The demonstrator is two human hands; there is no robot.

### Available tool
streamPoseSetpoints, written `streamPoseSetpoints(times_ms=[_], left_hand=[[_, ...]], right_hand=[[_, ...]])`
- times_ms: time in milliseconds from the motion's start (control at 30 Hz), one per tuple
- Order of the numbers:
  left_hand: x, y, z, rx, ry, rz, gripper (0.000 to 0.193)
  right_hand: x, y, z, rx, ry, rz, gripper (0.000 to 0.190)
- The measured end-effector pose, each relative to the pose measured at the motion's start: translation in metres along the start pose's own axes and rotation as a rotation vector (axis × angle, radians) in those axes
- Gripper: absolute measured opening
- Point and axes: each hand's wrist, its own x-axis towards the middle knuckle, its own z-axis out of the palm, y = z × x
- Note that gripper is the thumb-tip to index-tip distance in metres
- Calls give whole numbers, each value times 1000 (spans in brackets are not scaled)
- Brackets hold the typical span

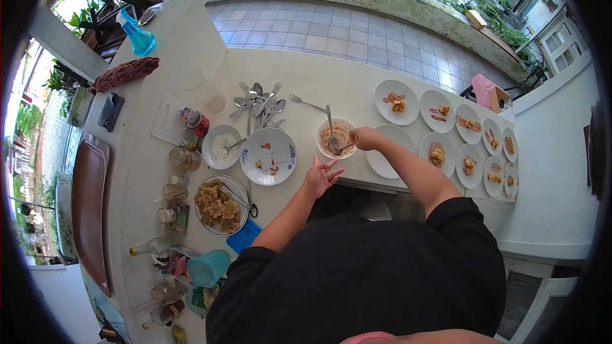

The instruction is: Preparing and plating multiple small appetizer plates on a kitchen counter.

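A white bowl [320,145] smeared with reddish sauce stands near the counter's front edge. My right hand [367,138] is at its right rim, gripping a utensil [348,146] whose far end dips into the sauce. Leaning in the same bowl is a metal spoon [330,122], its handle pointing away from me. My left hand [321,179] hovers just below the bowl, fingers spread and holding nothing. Right of the bowl lies a plain white plate [388,165], partly covered by my right forearm. Beyond it, several white plates [386,113] carry sauce smears and pieces of fried food [398,106].
Left of the bowl are a blue-patterned plate [282,177] with scraps, a dish of white cream [217,160] and a plate heaped with fried food [217,205]. Forks and spoons [260,102] lie in a pile behind. Jars [184,158] and bottles [155,246] line the left side.
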Motion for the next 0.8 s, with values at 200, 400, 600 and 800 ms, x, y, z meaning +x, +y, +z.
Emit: streamPoseSetpoints(times_ms=[200, 400, 600, 800], left_hand=[[-4, -6, 11, -6, -37, -54, 90], [5, -20, 14, 6, -47, -166, 83], [24, -38, 30, 151, -34, -265, 72], [38, -45, 44, 266, 66, -175, 71]], right_hand=[[-21, 48, 8, 1117, -212, 76, 8], [-65, 86, 33, 1488, -102, 97, 8], [-96, 165, 96, 922, 411, 297, 15], [-111, 157, 125, 676, 487, 277, 11]])
